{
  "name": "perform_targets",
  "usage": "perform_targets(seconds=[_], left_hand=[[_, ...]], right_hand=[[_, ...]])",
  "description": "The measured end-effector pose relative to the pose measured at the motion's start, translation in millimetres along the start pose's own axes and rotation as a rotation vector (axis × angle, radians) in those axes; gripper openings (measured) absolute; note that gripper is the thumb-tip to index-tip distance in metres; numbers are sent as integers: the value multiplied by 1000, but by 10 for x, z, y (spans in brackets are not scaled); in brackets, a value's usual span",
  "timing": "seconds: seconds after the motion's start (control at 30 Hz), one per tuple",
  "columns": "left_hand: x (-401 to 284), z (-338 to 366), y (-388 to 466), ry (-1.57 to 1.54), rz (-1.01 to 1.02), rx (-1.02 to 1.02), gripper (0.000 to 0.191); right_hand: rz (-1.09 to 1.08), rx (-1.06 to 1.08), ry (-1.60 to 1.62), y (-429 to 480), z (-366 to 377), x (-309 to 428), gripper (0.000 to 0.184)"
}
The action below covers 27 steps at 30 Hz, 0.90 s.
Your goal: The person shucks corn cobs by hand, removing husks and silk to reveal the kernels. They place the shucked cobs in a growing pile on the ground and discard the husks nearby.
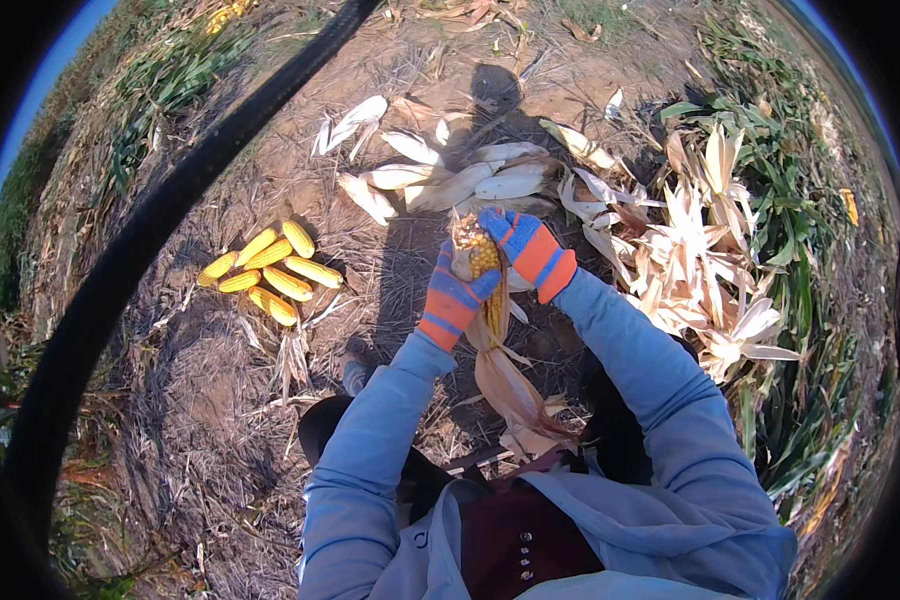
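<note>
An ear of corn (484, 257) with yellow kernels points away from me, its husk partly open and a dry husk flap (511, 382) hanging down towards my lap. My left hand (454, 296), in an orange and blue glove, grips the ear from its left side. At the ear's far right end, my right hand (531, 251), gloved alike, has its fingers closed on the husk and tip. The ear's tip looks brown and ragged. Beyond both hands lie several ears in pale husks (450, 180) on the soil.
Several husked yellow ears (270, 259) lie in a group at left. A heap of dry husks (690, 255) is at right, beside green corn leaves (802, 300). Straw litters the soil. A dark curved strap or cable (142, 217) crosses the view's left side. More yellow ears (229, 13) lie far off.
</note>
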<state>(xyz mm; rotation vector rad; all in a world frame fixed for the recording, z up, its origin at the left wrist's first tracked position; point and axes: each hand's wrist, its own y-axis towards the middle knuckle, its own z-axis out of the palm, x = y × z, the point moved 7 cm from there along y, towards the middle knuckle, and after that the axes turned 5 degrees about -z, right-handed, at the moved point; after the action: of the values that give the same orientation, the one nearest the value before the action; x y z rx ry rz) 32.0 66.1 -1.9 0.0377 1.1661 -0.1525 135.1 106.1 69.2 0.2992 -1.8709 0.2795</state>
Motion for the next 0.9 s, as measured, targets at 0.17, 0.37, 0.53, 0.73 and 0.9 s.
perform_targets(seconds=[0.17, 0.37, 0.53, 0.73, 0.9], left_hand=[[-37, 70, -44, 138, -21, 35, 61], [-55, 17, -18, 241, 63, 46, 65], [-184, -69, -3, 98, 96, -133, 58], [-235, 11, 60, -20, 46, -143, 45], [-172, -87, 96, 52, 37, -174, 43]], right_hand=[[-203, -173, -132, -1, -68, -49, 24], [-111, -122, 207, 273, -92, -777, 25], [219, -146, 1332, 364, -87, -1056, 22], [245, -428, 1689, 134, -26, -681, 17], [145, -96, 1413, 247, -22, -641, 23]])
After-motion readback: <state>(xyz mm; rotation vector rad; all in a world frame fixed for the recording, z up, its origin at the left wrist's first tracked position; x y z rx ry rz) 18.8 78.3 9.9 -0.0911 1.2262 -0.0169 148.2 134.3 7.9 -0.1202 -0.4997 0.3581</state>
